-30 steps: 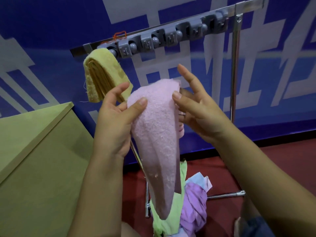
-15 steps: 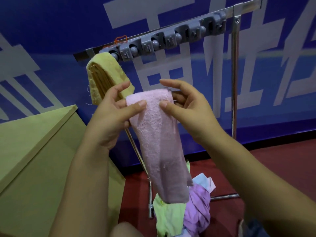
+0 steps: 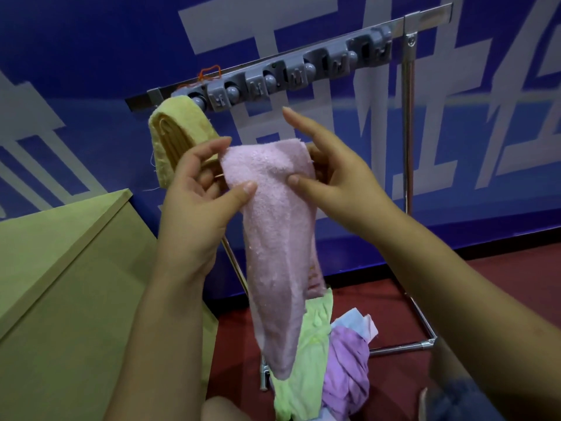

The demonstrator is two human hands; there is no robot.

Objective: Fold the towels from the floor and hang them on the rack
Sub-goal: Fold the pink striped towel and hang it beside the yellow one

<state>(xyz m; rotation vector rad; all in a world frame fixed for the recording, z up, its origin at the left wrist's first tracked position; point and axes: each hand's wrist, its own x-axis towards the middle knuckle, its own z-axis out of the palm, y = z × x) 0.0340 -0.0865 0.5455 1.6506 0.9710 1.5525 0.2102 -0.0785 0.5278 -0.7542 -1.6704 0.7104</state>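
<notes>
A blue wall (image 3: 91, 41) fills the back, with a tan cabinet (image 3: 60, 284) at the left and red floor (image 3: 455, 293) open to the right. The metal rack (image 3: 408, 123) stands between, a yellow towel (image 3: 179, 138) hung at the left end of its rail and the hooks further right bare. Below that rail the left hand (image 3: 200, 202) and right hand (image 3: 337, 186) each pinch the top edge of a folded pink towel (image 3: 276, 238), its tip dangling over the pile of towels (image 3: 328, 369) on the floor by the rack's foot.
</notes>
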